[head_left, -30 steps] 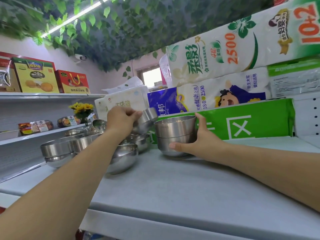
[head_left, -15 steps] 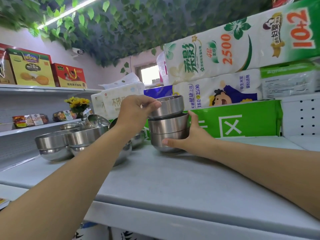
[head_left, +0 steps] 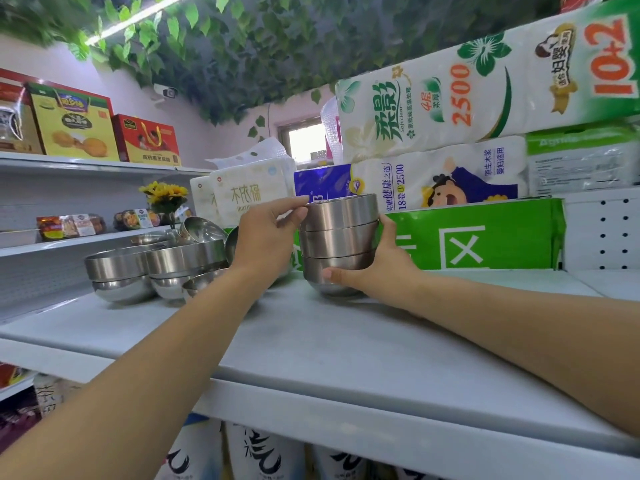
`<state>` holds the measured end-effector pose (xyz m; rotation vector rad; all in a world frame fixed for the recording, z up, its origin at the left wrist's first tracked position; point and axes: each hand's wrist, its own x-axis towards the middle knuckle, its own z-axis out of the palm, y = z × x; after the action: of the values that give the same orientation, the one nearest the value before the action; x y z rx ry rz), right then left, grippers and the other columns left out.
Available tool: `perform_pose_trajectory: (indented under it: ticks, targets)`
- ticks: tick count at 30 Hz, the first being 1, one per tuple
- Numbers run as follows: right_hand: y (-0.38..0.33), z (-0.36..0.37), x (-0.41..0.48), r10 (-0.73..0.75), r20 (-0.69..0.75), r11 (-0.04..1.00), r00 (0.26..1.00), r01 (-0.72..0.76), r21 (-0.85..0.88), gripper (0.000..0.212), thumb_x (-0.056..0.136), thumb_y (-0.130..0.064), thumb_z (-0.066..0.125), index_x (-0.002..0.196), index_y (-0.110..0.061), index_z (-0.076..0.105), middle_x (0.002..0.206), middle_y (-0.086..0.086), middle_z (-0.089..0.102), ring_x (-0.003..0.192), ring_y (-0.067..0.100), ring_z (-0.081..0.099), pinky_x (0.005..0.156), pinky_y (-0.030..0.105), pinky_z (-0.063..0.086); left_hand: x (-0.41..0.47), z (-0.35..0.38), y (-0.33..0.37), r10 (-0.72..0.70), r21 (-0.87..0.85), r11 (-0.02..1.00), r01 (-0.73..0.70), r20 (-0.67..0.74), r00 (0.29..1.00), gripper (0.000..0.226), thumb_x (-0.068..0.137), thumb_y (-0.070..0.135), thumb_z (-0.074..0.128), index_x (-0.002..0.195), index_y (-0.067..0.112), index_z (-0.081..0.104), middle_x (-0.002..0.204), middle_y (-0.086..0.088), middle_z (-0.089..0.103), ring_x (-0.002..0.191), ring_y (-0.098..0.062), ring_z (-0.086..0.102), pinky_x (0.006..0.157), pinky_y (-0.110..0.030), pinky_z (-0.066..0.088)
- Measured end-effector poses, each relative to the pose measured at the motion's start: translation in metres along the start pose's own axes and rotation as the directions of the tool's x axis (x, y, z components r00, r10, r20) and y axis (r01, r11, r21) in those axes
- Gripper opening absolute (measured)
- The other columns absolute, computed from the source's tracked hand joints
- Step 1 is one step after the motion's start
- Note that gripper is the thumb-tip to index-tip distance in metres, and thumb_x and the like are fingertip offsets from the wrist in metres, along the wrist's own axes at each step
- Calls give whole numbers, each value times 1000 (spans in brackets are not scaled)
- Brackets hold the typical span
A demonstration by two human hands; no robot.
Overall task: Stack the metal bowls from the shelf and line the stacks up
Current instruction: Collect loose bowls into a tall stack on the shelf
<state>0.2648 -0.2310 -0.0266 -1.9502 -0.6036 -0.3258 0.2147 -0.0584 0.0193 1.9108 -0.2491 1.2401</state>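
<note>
Up on the white shelf (head_left: 311, 341), the stack of three metal bowls (head_left: 337, 258) stands upright near the middle of the view, and both hands are on it. The left hand (head_left: 266, 237) enters from 7 o'clock, and its grip is a narrow pinch: thumb and fingertips closed on the rim of the top bowl (head_left: 341, 211), at that bowl's 9 o'clock side. The top bowl sits nested in the one below it, and looks level. The right hand (head_left: 377, 268) enters from 4 o'clock with a wide, cupping grip round the lower bowls. Its thumb lies across the front of the bottom bowl, and its fingers wrap round the 3 o'clock side, mostly hidden behind. At 9 o'clock of the stack lie more metal bowls (head_left: 183, 259), some nested in pairs, one tipped on its side behind them. At 3 o'clock, just behind the stack, stands a green pack (head_left: 485, 233), with toilet-paper packs (head_left: 433, 109) piled above it. Sunflowers (head_left: 166, 195) show at 10 o'clock, beyond the loose bowls.
</note>
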Motion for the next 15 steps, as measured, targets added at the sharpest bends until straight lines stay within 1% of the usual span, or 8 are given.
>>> perform_pose_trajectory:
  ticks: [3,5,7,8,10,11,13,15]
  targets:
    - [-6,4,-5,10,-21,1000,1000,-10,-19,134,66,-50,92,156,-25,-4,146,2,54,127,26,56,100,33,42,-2,-16,-6,-29,70,997,31,-40,999,19,94,21,68,112,21,75,117,11,66,113,-2,54,80,-2,44]
    - [-11,7,-8,6,-19,1000,1000,-7,-16,132,67,-49,92,155,-25,-2,145,1,54,126,25,56,99,31,42,-1,-35,-12,-54,138,988,65,-84,995,18,93,24,69,109,21,76,117,6,69,118,-11,56,91,-16,48]
    - [-15,10,-11,-1,0,1000,1000,1,-12,131,66,-49,92,156,-25,0,145,0,54,126,24,56,96,30,41,1,-56,-18,-71,191,977,96,-134,988,17,93,26,70,107,19,76,113,2,72,114,-18,62,95,-28,53]
    - [-17,11,-12,-2,9,1000,1000,2,-11,132,65,-50,92,156,-25,1,145,0,54,126,23,56,96,30,41,2,-66,-20,-74,210,972,106,-153,985,17,93,26,69,107,18,76,110,2,73,109,-18,65,90,-24,54]
    - [-20,14,-15,-6,24,1000,1000,6,-14,133,62,-52,93,157,-25,3,145,0,54,126,24,56,101,33,43,2,-87,-25,-83,254,958,131,-192,978,18,94,25,68,107,15,76,103,2,72,97,-15,65,73,-8,47]
    - [-22,15,-16,-11,29,1000,1000,12,-17,134,61,-54,93,157,-26,4,145,1,54,127,24,56,103,34,43,2,-96,-29,-80,282,949,138,-210,974,19,94,25,68,107,14,76,100,1,72,93,-14,64,72,-8,45]
    - [-23,18,-18,-29,42,999,999,30,-30,135,61,-56,92,158,-26,2,146,2,54,128,25,56,106,36,43,0,-113,-38,-77,343,927,152,-222,972,20,93,27,68,107,14,76,97,1,72,93,-16,65,82,-22,50]
    - [-24,20,-19,-48,67,998,997,51,-39,139,62,-57,90,159,-27,-5,148,2,53,129,26,56,108,36,41,0,-126,-51,-111,401,895,193,-218,970,23,92,31,69,108,16,76,102,0,73,99,-19,65,91,-35,51]
